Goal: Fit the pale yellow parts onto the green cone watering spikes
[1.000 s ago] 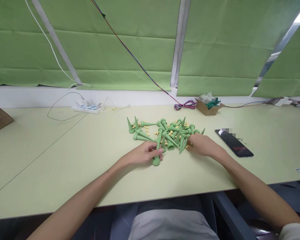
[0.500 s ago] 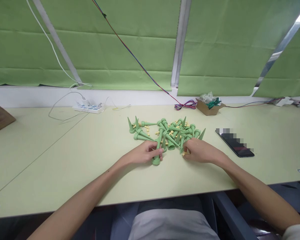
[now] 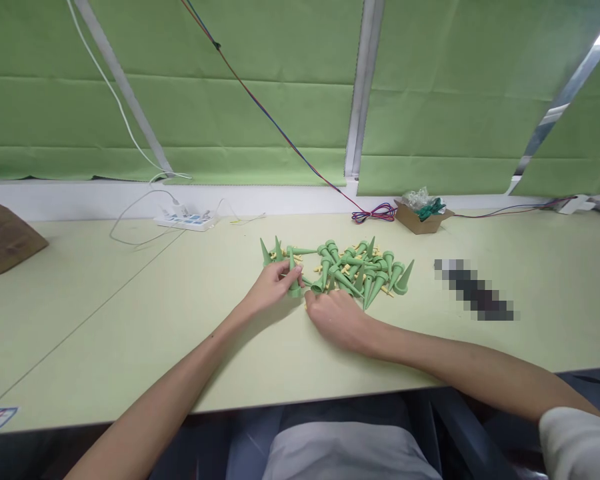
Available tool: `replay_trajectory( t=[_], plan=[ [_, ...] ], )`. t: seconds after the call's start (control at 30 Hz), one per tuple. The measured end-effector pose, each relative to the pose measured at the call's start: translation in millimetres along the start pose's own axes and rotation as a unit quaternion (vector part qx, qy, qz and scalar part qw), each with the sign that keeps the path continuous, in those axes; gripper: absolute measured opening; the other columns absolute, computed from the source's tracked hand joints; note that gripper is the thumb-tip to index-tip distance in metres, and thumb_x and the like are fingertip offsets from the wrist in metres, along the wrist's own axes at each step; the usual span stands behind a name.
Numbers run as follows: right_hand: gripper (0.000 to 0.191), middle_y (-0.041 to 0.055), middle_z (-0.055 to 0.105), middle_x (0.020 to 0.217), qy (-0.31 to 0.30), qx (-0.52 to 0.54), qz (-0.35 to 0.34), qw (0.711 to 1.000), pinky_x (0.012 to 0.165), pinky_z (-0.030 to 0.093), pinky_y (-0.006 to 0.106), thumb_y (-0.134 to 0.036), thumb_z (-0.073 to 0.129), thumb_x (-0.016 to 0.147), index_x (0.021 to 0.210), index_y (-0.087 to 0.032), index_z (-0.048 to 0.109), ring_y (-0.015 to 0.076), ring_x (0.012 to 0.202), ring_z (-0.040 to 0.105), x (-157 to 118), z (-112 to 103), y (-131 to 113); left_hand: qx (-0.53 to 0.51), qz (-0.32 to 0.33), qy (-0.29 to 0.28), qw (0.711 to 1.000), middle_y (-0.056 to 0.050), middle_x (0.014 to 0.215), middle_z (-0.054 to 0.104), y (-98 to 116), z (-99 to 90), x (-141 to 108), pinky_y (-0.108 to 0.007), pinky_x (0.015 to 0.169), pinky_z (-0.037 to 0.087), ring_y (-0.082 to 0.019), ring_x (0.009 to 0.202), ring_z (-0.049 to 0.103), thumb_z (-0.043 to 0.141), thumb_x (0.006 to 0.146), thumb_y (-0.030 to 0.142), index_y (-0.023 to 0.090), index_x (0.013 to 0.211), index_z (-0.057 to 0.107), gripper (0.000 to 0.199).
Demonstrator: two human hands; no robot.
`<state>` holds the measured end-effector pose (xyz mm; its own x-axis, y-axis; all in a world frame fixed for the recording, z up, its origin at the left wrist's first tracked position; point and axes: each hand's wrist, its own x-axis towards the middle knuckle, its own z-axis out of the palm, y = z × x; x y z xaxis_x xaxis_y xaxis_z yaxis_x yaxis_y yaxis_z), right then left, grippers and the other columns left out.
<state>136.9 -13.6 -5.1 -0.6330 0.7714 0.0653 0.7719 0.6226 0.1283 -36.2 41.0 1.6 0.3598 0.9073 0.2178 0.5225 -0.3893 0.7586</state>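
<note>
Holding a slim green cone (image 3: 295,292) tip-up between thumb and fingers of the left hand (image 3: 274,285); pinching, with the right hand (image 3: 337,319) curled palm-down, what seems a small yellow piece (image 3: 306,306), barely showing at the fingertips near the cone's base. Facing, just beyond, a loose heap of green cones (image 3: 347,281) with yellow bits (image 3: 318,269) among them, spread on a pale table (image 3: 260,360). Having, farther out, a cardboard box (image 3: 418,223) back right, coiled wire (image 3: 375,213) beside it, and a white power strip (image 3: 193,223) back left.

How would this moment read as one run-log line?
left hand: holds green cone, tip up | right hand: pinches yellow piece | other cones: piled beyond right hand
</note>
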Motion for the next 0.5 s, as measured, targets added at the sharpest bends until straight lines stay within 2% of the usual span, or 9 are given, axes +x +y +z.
replay_trajectory(
  t=[0.1,0.23,0.33,0.5],
  plan=[
    [0.029,0.0174,0.071,0.083,0.006,-0.005,0.004,1.0,0.06,0.051,0.029,0.006,0.045,0.084,0.109,-0.003,0.056,0.0265,0.075,0.073,10.3,12.3,-7.8,0.01,-0.01,0.016,1.0,0.0,0.063,0.052,-3.2,-0.1,1.7,-0.028,0.056,0.032,-0.014,0.058,0.042,0.046,0.094,0.048,0.016,0.07,0.064,0.044],
    [0.031,0.0152,0.071,0.081,0.015,-0.001,0.039,0.999,0.058,0.054,0.031,0.007,0.042,0.085,0.111,-0.003,0.055,0.0269,0.072,0.073,11.2,17.2,-8.9,0.017,-0.028,0.015,0.999,0.0,0.058,0.049,-5.9,1.7,3.1,-0.028,0.054,0.03,-0.014,0.055,0.039,0.047,0.093,0.047,0.016,0.065,0.063,0.045],
    [0.031,0.0143,0.071,0.08,0.013,0.004,0.057,0.998,0.059,0.055,0.032,0.005,0.039,0.087,0.113,-0.004,0.054,0.0279,0.072,0.073,9.0,16.4,-5.2,0.026,-0.03,0.0,0.999,0.001,0.056,0.046,-8.9,3.3,4.3,-0.028,0.054,0.029,-0.014,0.054,0.037,0.047,0.093,0.046,0.016,0.064,0.064,0.045],
    [0.03,0.0163,0.072,0.091,0.011,0.019,0.063,0.998,0.066,0.053,0.031,0.002,0.04,0.09,0.116,-0.007,0.053,0.0278,0.081,0.073,7.4,14.5,-0.6,0.034,-0.03,-0.038,0.998,0.001,0.054,0.043,-16.8,6.8,4.9,-0.028,0.052,0.028,-0.012,0.051,0.033,0.045,0.094,0.049,0.016,0.064,0.065,0.048]
  ],
)
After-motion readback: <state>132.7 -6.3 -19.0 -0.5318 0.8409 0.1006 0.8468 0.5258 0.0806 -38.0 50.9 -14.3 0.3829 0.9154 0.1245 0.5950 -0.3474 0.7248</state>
